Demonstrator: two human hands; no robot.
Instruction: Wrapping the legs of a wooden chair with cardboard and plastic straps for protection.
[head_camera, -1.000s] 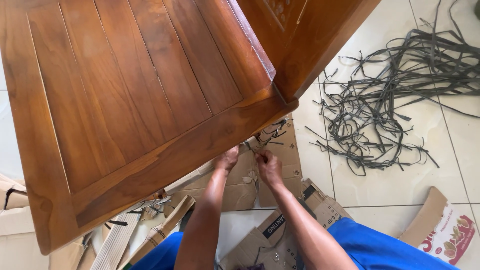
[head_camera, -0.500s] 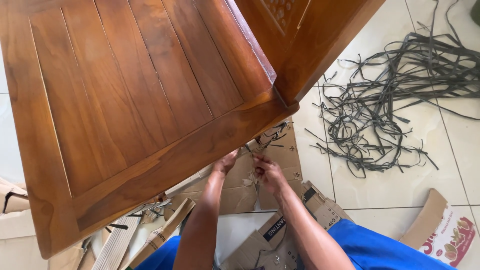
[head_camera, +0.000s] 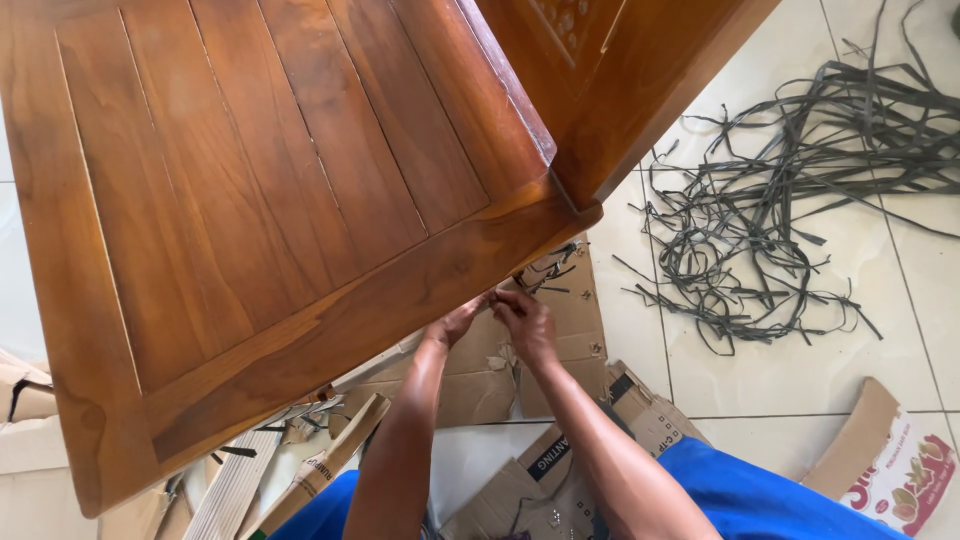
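A loose tangle of dark grey plastic strapping bands (head_camera: 790, 200) sprawls over the pale tiled floor (head_camera: 850, 350) at the right, well apart from a curved scrap of printed red-and-white carton (head_camera: 890, 465) lying near the lower right corner. Flattened brown cardboard sheets (head_camera: 585, 300) cover the floor in the middle, one torn piece with a dark printed strip (head_camera: 550, 455) lying nearer the lower edge. At the lower left, long narrow cardboard strips and corner guards (head_camera: 300, 465) lie in a heap beside a crumpled cardboard piece (head_camera: 25, 395) at the left edge.
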